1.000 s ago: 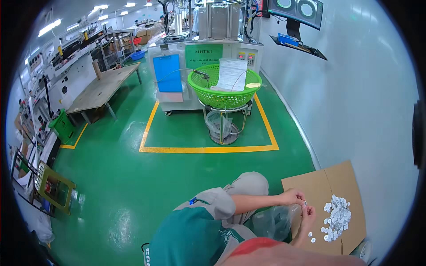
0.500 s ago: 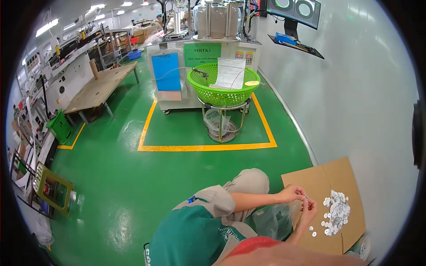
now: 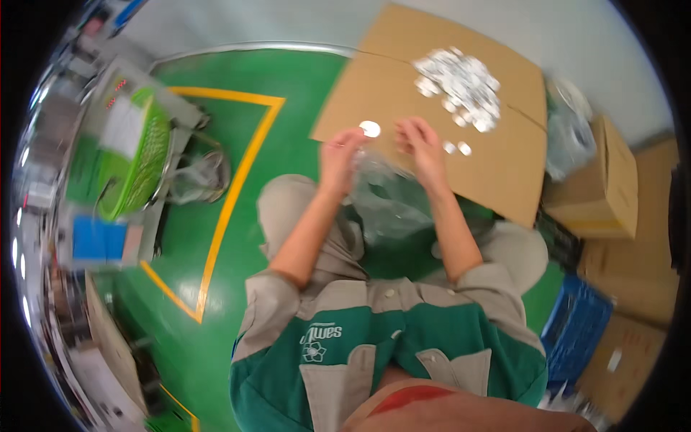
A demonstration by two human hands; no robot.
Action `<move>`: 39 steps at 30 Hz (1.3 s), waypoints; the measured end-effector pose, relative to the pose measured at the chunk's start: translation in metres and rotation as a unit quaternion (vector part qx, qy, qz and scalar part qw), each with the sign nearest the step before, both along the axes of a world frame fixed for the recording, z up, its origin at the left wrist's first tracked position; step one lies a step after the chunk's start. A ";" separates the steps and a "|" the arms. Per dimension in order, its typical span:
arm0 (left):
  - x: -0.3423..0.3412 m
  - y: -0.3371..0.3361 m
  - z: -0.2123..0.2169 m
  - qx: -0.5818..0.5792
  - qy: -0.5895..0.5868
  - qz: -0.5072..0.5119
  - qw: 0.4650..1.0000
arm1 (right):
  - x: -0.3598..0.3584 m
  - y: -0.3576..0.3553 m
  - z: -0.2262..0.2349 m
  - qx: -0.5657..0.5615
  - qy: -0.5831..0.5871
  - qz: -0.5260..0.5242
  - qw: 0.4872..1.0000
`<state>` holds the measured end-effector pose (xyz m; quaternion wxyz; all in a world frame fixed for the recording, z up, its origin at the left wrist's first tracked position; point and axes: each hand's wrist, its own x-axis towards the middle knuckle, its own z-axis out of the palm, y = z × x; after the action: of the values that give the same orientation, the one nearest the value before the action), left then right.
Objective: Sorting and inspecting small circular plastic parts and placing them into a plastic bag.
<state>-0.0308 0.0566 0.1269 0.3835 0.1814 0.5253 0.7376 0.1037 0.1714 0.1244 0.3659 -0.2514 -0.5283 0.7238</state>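
Observation:
Between the fingertips of my left hand (image 3: 338,160) is a bright round disc (image 3: 370,129), pinched by its edge. My right hand (image 3: 423,153) hovers to the right of it, fingers curled toward the thumb; blur hides whether anything is in them. Both hands are over the near edge of a flat cardboard sheet (image 3: 389,79). A heap of silvery-white discs (image 3: 461,81) lies farther back on the sheet, and two loose discs (image 3: 464,148) sit by my right hand. Under my hands, a clear plastic bag (image 3: 392,201) hangs between my knees.
Cardboard boxes (image 3: 604,180) stand at right, with a plastic-wrapped bundle (image 3: 568,140) beside them and a blue crate (image 3: 576,327) nearer. At left, a green basket (image 3: 147,158) rests on a round stand by a machine. Yellow tape (image 3: 241,191) marks the green floor.
My view has swung right and down, bringing the cardboard sheet in front of me. My hands, together before, are now apart, with a disc showing in the left.

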 end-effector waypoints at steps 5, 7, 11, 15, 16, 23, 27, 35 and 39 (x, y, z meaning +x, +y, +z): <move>0.024 0.026 0.004 -0.014 -0.012 -0.067 0.998 | 0.029 0.009 -0.008 -0.001 0.001 -0.007 1.000; 0.033 0.029 -0.001 -0.006 -0.029 -0.081 0.996 | 0.037 0.004 -0.009 -0.019 -0.010 -0.003 1.000; 0.042 0.035 -0.003 0.011 -0.029 -0.100 0.995 | 0.040 0.000 -0.009 -0.014 -0.014 -0.012 1.000; 0.044 0.042 -0.007 0.002 -0.005 -0.113 0.994 | 0.042 0.001 -0.012 0.073 -0.050 -0.070 0.994; 0.041 0.042 -0.004 -0.015 -0.013 -0.142 0.990 | 0.043 0.002 -0.013 0.152 -0.079 -0.115 0.979; 0.043 0.044 0.004 -0.039 -0.003 -0.153 0.988 | 0.049 0.009 -0.013 0.466 -0.120 -0.216 0.849; 0.043 0.046 0.000 -0.049 0.041 -0.131 0.989 | 0.047 0.007 -0.018 0.292 -0.105 -0.196 0.930; 0.046 0.046 -0.004 -0.037 0.077 -0.087 0.993 | 0.044 0.004 -0.016 0.020 -0.041 -0.056 0.997; 0.043 0.047 -0.005 -0.041 0.022 -0.092 0.995 | 0.046 0.006 -0.012 -0.013 -0.034 -0.019 0.999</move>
<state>0.0118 0.1041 0.1218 0.4455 0.2291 0.5446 0.6726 0.1498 0.1777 0.1127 0.3582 -0.2907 -0.5262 0.7144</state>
